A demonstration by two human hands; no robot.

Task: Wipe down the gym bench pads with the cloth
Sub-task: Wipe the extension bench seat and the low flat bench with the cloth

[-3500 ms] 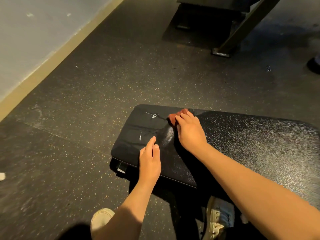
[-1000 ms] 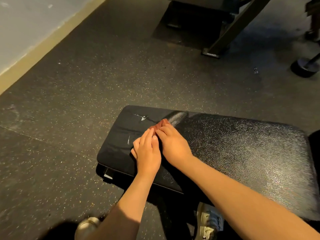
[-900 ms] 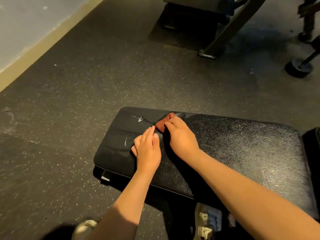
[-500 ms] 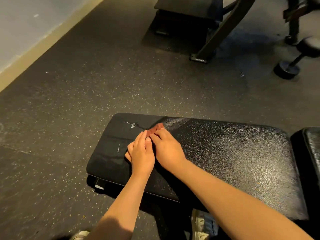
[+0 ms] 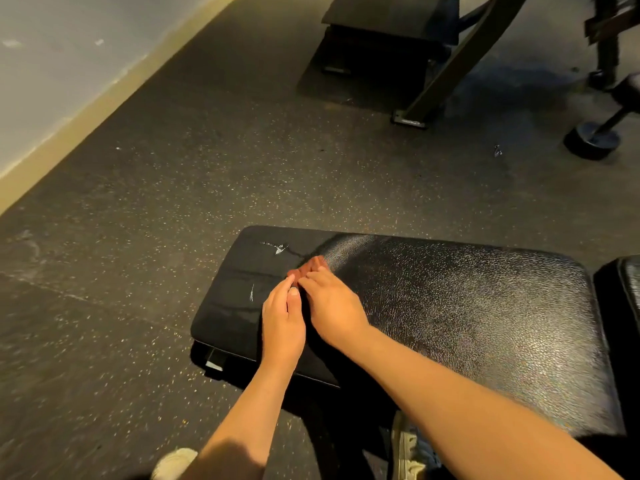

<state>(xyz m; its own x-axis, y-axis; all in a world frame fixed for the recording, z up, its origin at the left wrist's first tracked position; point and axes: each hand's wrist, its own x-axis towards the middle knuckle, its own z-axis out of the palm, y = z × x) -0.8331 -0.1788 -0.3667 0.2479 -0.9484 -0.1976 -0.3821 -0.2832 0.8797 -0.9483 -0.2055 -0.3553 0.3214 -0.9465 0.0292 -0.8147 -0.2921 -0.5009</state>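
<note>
Black pebbled vinyl covers the bench pad [image 5: 467, 323]. On its near left part your left hand [image 5: 282, 327] lies flat, fingers straight and together, holding nothing. Your right hand [image 5: 334, 306], touching the left, presses the soft rust-red cloth [image 5: 310, 265] down under flat fingers; only a folded edge shows past them. You seem mid-wipe at the pad's scuffed left end. Next, I judge, keep that pressure and sweep right toward the second pad [image 5: 631, 282]. Beyond the pad lies speckled rubber floor [image 5: 242, 168].

L hand [image 5: 282, 320] lies flat, palm down, fingers straight & together. R hand [image 5: 334, 306] is flat too, just beside, touching it. Both forearms bare, stretched fwd.
</note>
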